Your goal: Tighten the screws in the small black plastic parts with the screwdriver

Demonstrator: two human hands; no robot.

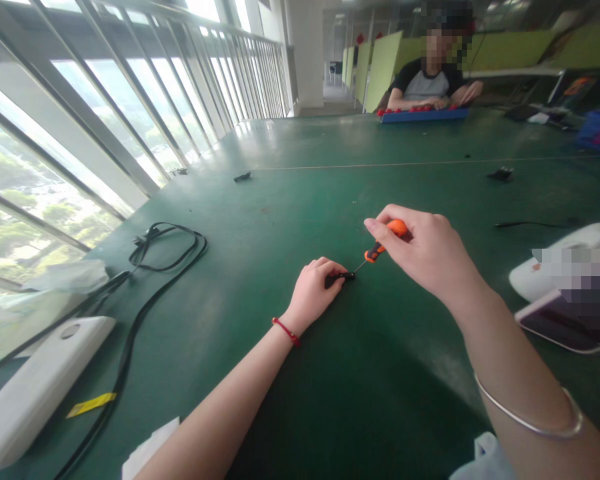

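Near the middle of the green table (300, 220), my left hand (314, 288) is closed on a small, narrow black piece (349, 275), holding it down by the tabletop. The fingers cover much of the piece, so its kind does not show. My right hand (425, 250) is wrapped round the handle of an orange and black screwdriver (375, 252). Its thin shaft slants down to the left, and the tip meets the right end of the black piece. Whether the tip sits in a screw is too small to make out.
A black cable (140, 320) loops at the left beside a white power bank-shaped block (45, 393) and a yellow tag (91, 405). At the right lie a white object (545, 263) and a dark-faced device (555, 323). Across the table, a person (433, 83) sits behind a blue tray (425, 115).
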